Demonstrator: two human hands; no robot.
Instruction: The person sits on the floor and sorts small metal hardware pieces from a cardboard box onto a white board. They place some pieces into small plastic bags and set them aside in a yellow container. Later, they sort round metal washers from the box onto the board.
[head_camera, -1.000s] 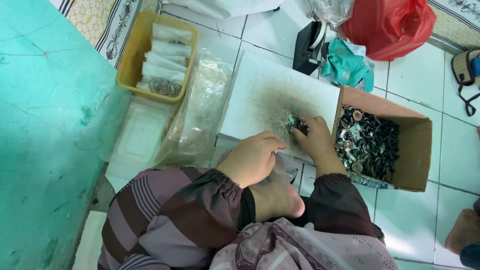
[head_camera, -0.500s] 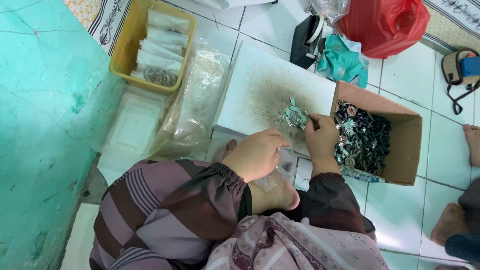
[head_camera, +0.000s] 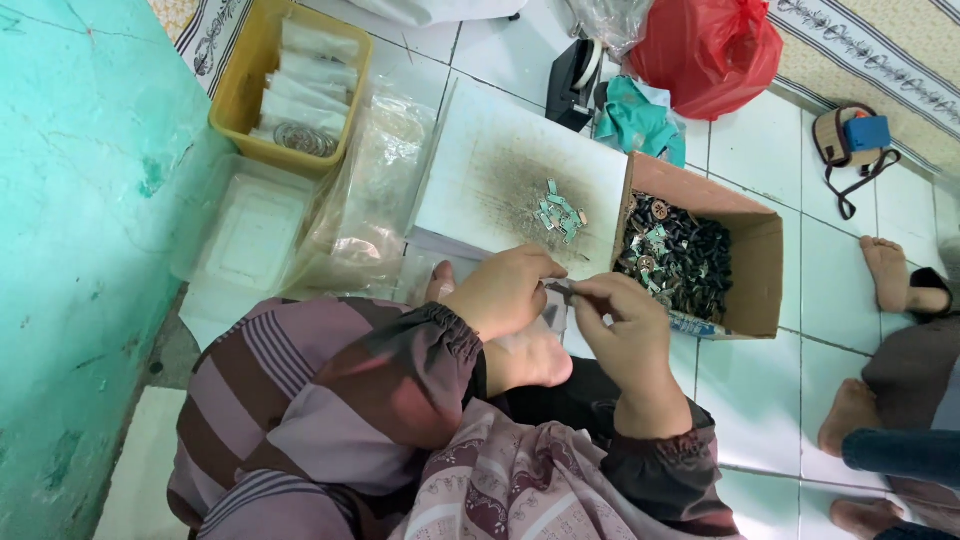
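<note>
Metal piece pinched between two hands above a white board.

Both hands meet over the near edge of the white board (head_camera: 500, 165): the left hand (head_camera: 505, 292) and right hand (head_camera: 625, 335) close their fingers on one small metal part (head_camera: 560, 289), thin and dark, its long axis running roughly from hand to hand. A little pile of greenish pieces (head_camera: 560, 215) lies just beyond the fingers, nearer the right hand, with the cardboard box (head_camera: 740, 215) of dark parts to its right.
</note>
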